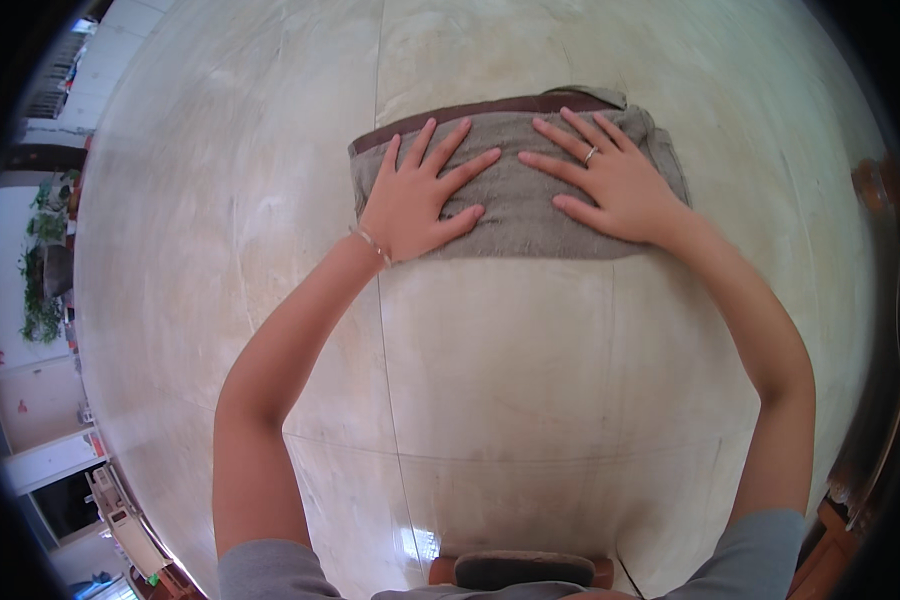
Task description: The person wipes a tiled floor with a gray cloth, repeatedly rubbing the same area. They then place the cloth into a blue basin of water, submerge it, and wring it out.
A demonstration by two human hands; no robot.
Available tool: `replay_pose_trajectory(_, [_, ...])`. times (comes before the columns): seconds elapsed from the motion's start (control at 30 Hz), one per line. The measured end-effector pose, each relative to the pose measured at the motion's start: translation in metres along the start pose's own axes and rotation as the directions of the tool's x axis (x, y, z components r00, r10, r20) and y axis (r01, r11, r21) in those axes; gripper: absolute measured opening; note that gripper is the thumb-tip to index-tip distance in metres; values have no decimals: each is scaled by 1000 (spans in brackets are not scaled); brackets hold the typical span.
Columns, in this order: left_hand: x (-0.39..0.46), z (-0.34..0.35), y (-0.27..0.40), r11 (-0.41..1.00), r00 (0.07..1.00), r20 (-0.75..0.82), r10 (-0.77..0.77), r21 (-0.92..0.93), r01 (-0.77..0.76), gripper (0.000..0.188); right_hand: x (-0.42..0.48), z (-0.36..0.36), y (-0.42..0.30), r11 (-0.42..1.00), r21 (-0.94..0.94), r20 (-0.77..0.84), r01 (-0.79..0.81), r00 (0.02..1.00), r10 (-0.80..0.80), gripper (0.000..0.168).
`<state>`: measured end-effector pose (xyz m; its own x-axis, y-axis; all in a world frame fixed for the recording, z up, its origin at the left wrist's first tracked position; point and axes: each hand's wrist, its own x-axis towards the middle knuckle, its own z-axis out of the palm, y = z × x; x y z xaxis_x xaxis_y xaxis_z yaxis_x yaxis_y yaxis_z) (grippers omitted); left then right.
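Note:
A folded grey-brown cloth with a dark reddish-brown band along its far edge lies flat on a pale tiled floor. My left hand rests palm down on its left part, fingers spread, with a thin bracelet at the wrist. On the right part lies my right hand, also palm down with fingers apart and a ring on one finger. The two index fingertips are a short gap apart. At the cloth's right end the layers look bunched, and a flap stands out at the far right edge.
Dark and reddish-brown wooden furniture lines the right rim. At the left rim are green plants and a beige object lower down. A dark, rounded item with reddish-brown ends sits at the bottom, close to my body.

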<state>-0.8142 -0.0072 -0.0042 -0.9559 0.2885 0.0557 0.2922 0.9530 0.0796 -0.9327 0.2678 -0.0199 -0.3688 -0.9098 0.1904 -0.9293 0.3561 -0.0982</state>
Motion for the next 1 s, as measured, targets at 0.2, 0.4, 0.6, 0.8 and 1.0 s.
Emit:
replay_pose_trajectory(0.2, [-33,-18,54,997,996,85,-31,-73,37,75,-36,-27,-19,992,111,100,62,992,-73,58])
replay_pose_trajectory(0.4, [-174,-13,172,986,955,286,-73,-122,112,71,-155,-30,-134,949,310,204,51,972,-119,60])
replay_pose_trajectory(0.6, [-173,-12,176,988,964,253,-79,-108,109,68,-162,-30,-135,940,336,190,60,973,-130,57])
replay_pose_trajectory(0.8, [-178,-16,174,992,977,202,-62,-92,82,71,-170,-26,-151,945,324,102,50,991,-87,57])
replay_pose_trajectory(1.0, [-180,-11,181,997,992,97,-80,-13,82,69,-177,-20,-167,977,211,-41,37,999,-29,54])
